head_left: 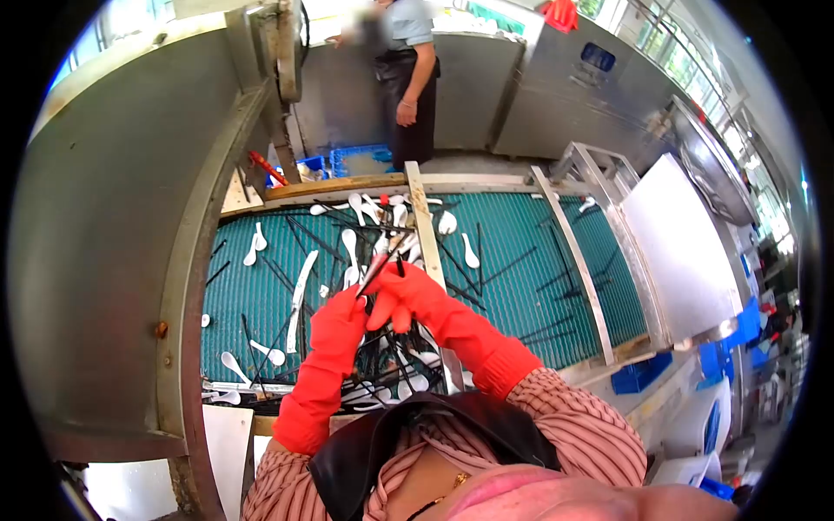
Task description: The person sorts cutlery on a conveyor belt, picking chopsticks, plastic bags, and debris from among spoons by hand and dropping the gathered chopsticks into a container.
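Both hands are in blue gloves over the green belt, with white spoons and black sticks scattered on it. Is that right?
Not quite: the gloves on the left hand and right hand are red, not blue, as the head view shows. They are over the green belt, with white spoons and black sticks scattered on it.

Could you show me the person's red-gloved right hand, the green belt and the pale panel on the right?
Right hand (415,288), head view: back of the glove.
Green belt (521,297), head view: bare ribbed surface.
Pale panel (682,247), head view: middle of its flat face.
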Demonstrator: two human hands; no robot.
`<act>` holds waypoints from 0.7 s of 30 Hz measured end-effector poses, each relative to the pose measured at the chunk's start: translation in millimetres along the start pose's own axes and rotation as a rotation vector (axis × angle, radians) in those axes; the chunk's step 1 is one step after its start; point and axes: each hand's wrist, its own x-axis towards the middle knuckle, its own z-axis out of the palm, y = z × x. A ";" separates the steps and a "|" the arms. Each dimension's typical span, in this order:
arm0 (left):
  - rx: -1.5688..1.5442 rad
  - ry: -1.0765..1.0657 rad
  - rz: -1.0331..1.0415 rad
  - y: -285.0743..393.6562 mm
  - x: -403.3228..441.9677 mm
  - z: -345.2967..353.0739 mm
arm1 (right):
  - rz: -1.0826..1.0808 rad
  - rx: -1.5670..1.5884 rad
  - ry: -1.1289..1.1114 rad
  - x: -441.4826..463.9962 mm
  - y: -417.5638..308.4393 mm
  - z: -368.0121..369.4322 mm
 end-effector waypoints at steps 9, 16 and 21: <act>0.590 -0.205 0.107 6.9 -12.6 20.5 | -0.048 0.023 -0.012 -25.0 30.4 -8.3; 0.630 -0.268 0.209 33.3 -18.8 15.6 | -0.043 0.260 0.154 -20.9 34.6 -11.8; -0.431 -0.346 -0.424 21.3 -39.1 -0.7 | -0.179 0.233 0.172 -33.3 16.7 -17.5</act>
